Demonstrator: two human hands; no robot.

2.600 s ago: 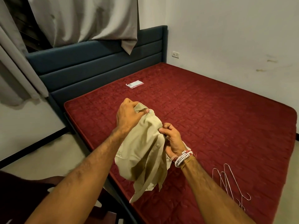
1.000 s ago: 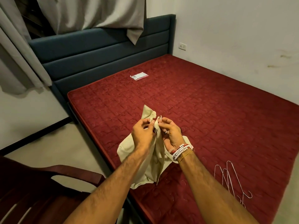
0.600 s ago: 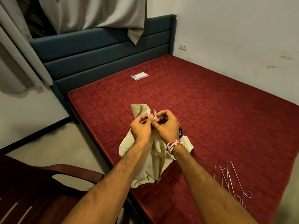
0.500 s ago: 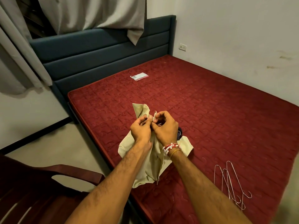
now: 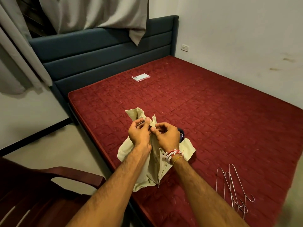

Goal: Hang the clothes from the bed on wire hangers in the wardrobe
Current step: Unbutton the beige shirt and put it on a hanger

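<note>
The left hand and right hand pinch the bunched top of a beige garment over the near edge of the red quilted mattress. Wire hangers lie rightward on it; a blue headboard, grey curtain and white wall stand beyond.

No words, numbers or brand marks can be read. The small clear packet lying on the bed near the headboard has a red strip and some faint print, but it is too small and blurred to make out.
</note>
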